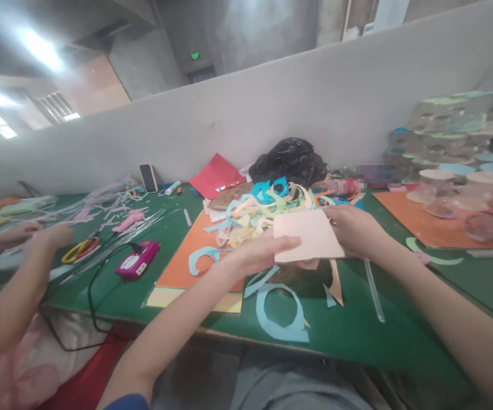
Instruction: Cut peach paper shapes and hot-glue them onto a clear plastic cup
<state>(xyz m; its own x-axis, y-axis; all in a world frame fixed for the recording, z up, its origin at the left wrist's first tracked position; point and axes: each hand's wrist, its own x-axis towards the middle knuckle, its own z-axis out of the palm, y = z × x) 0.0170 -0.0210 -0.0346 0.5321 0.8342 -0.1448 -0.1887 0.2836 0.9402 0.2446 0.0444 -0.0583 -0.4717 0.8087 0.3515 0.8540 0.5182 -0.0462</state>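
A pale peach square of paper (308, 234) is held up above the green table in front of me. My left hand (267, 249) grips its left side, thumb lying on top and the other fingers underneath. Closed at the paper's right edge is my right hand (355, 228); its fingertips are partly hidden there. Behind and below the paper lies a heap of curled paper offcuts (250, 219) in blue, green, yellow and peach. A blue paper offcut (261, 319) with a round hole rests near the table's front edge.
Orange sheets (184, 267) lie left of the offcuts. A magenta box (137, 260) with a black cord sits further left, near a co-worker's hands (49, 234). Behind are a black plastic bag (291, 159) and a red sheet (216, 173). Clear cups with paper discs (455, 168) are stacked right.
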